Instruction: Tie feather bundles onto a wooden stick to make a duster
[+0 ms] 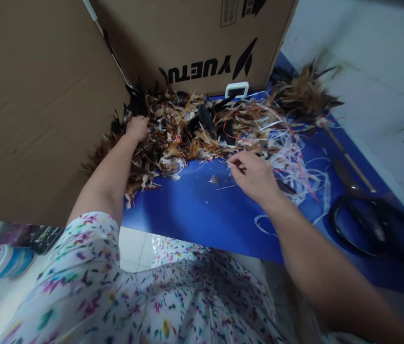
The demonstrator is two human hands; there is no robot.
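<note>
A long heap of brown and black feathers lies along the back of a blue tabletop. My left hand reaches into its left part, fingers curled down among the feathers; what they grip is hidden. In front of the heap, my right hand hovers low over the blue surface with thumb and fingers pinched together. A tiny whitish bit shows at those fingertips, too small to name. Beside this hand lies a tangle of white and pink plastic strips.
Large black-handled scissors lie at the right. Behind them is a feather duster with a thin stick handle. A cardboard box stands at the back, with cardboard on the left. A small white-framed device leans at the back.
</note>
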